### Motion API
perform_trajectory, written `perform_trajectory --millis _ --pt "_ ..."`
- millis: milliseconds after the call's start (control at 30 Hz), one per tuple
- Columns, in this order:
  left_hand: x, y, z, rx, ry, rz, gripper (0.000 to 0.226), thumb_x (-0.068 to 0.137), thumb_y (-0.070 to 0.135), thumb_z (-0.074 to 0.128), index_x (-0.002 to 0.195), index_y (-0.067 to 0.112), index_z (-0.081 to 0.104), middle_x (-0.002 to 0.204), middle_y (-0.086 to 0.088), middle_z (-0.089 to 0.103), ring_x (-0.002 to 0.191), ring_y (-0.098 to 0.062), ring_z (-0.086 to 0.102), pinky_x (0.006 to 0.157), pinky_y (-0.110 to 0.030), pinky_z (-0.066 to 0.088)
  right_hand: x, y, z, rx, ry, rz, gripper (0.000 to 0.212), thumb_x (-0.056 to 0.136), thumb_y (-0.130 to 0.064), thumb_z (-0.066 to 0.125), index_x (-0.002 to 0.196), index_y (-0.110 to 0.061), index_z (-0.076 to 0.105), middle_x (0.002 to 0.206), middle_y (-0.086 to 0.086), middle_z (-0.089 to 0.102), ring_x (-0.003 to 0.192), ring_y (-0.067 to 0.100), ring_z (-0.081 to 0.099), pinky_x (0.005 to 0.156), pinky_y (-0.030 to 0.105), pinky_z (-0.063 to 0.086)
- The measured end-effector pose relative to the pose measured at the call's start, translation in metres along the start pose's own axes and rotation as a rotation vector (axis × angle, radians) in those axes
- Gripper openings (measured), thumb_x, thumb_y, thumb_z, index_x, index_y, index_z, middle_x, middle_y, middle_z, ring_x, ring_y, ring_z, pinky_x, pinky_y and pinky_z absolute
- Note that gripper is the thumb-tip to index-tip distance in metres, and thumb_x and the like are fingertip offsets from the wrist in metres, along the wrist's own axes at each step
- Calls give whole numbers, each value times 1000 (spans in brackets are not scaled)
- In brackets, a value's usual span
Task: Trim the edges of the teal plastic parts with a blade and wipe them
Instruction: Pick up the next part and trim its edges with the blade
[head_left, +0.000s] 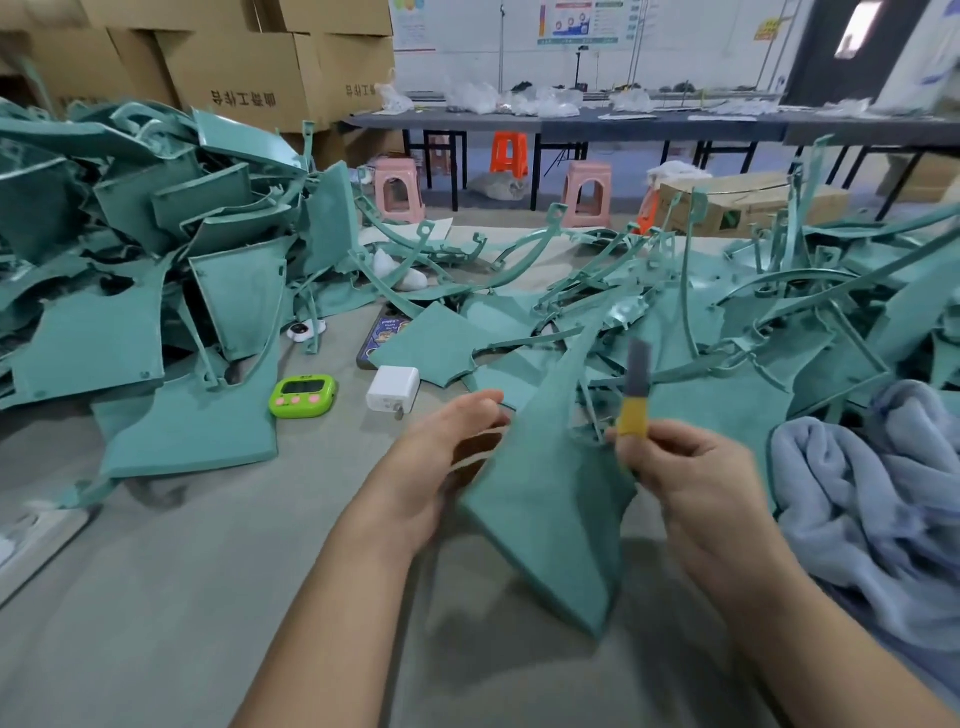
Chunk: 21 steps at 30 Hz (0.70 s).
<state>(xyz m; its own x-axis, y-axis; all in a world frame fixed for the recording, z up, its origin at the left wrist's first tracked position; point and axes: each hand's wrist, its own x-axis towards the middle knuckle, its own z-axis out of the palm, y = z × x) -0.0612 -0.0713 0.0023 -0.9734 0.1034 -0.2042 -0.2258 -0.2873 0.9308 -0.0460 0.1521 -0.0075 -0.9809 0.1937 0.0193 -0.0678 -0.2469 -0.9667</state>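
Your L hand (447, 457) grips the left edge of one teal part (550, 493), thumb on the near face, fingers curled behind it. The part is tilted, narrow tip pointing down toward you over the grey table (208, 571); can't tell if the tip touches. Your R hand (696, 478) pinches the yellow handle of the blade (638, 387), grey edge pointing up, just right of the part's upper edge. Slight blur on both hands.

A blue-grey cloth (872, 493) is bunched by your R forearm. Mid-table: green timer (303, 397), white charger (392, 388), phone (382, 332) partly under teal pieces. Left pile of teal parts (156, 234) is stacked high; right pile (779, 312) is lower, w/ curved strips mixed in.

Bkgd: pink stools (399, 189), orange stool (508, 152), cardboard boxes (234, 67), long dark table (571, 124) w/ plastic bags.
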Motion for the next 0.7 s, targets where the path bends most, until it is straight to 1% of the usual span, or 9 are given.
perform_trajectory --millis 67,167,267,333,400,467,533,600,700 --pt "-1 -1 0 -71 -137 -63 52 82 47 65 124 16 71 121 -3 73 105 -16 70 86 -29 56 5 -11 -9 -17 71 -145 13 86 8 71 96 2 76 85 9 78 72 9 69 67 17 55" --pt "-5 -7 4 -59 -373 -33 65 84 52 69 135 12 65 140 -11 62 126 -23 62 96 -34 54 16 -23 -19 25 194 -207 14 87 7 71 99 2 76 87 9 79 74 10 72 71 19 58" --pt "-12 -13 15 125 -699 17 92 75 41 85 153 19 43 156 -5 47 145 -22 42 114 -43 42 25 -25 -26 111 301 -184 21 87 6 72 108 9 72 94 14 76 76 11 71 72 18 56" --pt "-21 -19 36 251 -786 44 94 68 31 90 150 26 45 151 0 53 142 -18 46 113 -39 43 25 -22 -26 132 340 -174 16 87 5 73 103 7 73 89 11 78 76 12 71 73 20 57" --pt "-26 -31 63 310 -649 136 81 66 24 93 138 26 58 134 3 67 128 -13 59 99 -30 51 23 -17 -23 131 341 -132 8 88 2 73 96 3 74 87 9 79 80 15 72 79 27 57" --pt "-28 -46 84 200 -490 216 64 76 7 83 135 23 62 126 5 71 116 -9 65 93 -25 54 23 -14 -24 138 333 -78 11 90 -2 73 99 4 73 92 15 78 85 24 72 83 37 58" --pt "-24 -51 96 41 -206 213 39 84 3 74 114 27 77 112 1 77 102 -16 69 85 -26 58 25 -14 -27 165 327 -61 9 92 -2 71 99 3 72 87 13 77 79 20 70 79 33 58" --pt "-15 -47 92 -19 101 263 32 92 3 68 89 31 82 96 -4 79 89 -22 72 74 -28 60 25 -14 -30 204 316 -47 13 94 1 67 105 7 68 88 11 73 81 17 68 78 23 59" --pt "-2 -31 71 -43 255 460 29 92 5 67 90 30 81 94 -2 79 87 -19 71 77 -33 59 19 -15 -32 117 252 -44 7 95 3 65 100 7 68 84 11 73 82 20 68 74 19 61"
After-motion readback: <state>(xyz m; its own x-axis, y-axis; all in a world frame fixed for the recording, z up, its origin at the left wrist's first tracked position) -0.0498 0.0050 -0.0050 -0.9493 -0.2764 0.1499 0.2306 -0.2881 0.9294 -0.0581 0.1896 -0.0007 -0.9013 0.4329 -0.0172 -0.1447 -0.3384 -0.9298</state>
